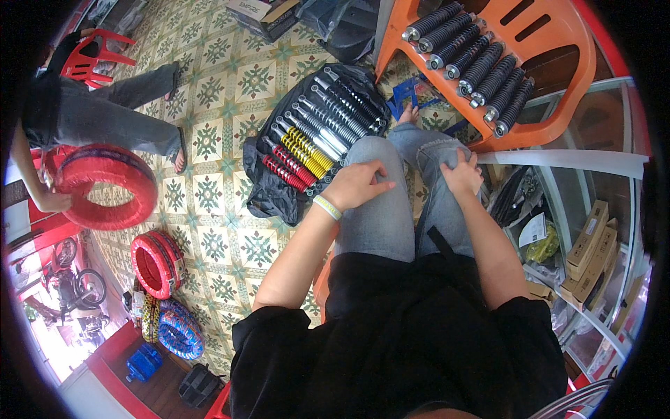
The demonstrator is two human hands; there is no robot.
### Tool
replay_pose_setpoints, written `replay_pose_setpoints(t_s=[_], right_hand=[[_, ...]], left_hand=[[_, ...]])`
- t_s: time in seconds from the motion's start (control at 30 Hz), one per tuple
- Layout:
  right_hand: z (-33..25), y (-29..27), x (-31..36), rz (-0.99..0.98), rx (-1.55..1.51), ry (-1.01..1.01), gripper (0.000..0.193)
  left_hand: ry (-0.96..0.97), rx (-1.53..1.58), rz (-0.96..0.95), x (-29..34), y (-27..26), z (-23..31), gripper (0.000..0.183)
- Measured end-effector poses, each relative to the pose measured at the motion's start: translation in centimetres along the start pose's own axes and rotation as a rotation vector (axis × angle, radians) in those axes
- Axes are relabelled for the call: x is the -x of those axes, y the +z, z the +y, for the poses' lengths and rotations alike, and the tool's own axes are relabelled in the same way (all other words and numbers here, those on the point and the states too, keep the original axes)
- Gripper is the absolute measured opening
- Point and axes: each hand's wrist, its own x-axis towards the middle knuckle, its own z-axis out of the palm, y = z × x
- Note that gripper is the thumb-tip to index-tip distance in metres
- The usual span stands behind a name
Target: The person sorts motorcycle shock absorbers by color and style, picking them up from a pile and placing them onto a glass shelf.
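My left hand [359,184] lies on my left thigh, fingers stretched out and holding nothing. On my right knee rests my right hand [462,174], empty, its fingers apart over the denim. Just beyond my left knee, several shock absorbers lie in a row on black plastic sheeting [258,187]. Red-spring ones [287,167] are nearest, then yellow-spring ones [304,149], then silver [324,131] and dark ones. To the far right, several black-spring shock absorbers [478,73] lie side by side on an orange plastic chair [441,91].
At the left, another person's hand [53,201] grips a red-wrapped tire [136,206]. More wrapped tires, one red [148,262] and one blue [171,328], stand below. A glass cabinet with cardboard boxes [587,241] is at my right. A carton [262,15] sits at the far edge.
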Motion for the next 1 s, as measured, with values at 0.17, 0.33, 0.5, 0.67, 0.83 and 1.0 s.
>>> replay_pose_setpoints(t_s=[0.17, 0.33, 0.5, 0.67, 0.83, 1.0], right_hand=[[-0.11, -0.16, 0.10, -0.003, -0.003, 0.004, 0.064], [-0.10, -0.10, 0.15, 0.010, -0.002, 0.000, 0.065], [-0.12, -0.17, 0.15, 0.000, -0.008, -0.002, 0.065], [-0.19, -0.36, 0.12, -0.021, 0.005, 0.000, 0.065], [-0.11, -0.27, 0.07, -0.024, 0.007, -0.002, 0.065], [-0.28, -0.63, 0.17, -0.038, 0.002, 0.000, 0.066]], left_hand=[[0.000, 0.011, 0.003, 0.01, 0.08, -0.09, 0.041], [-0.001, 0.019, 0.000, 0.04, 0.08, -0.10, 0.042], [-0.014, 0.016, -0.018, 0.02, 0.03, -0.08, 0.042], [-0.017, 0.005, -0.007, 0.04, 0.07, -0.06, 0.042], [-0.012, 0.012, -0.001, -0.01, 0.21, -0.22, 0.042], [-0.007, -0.003, -0.003, 0.02, 0.13, -0.19, 0.042]])
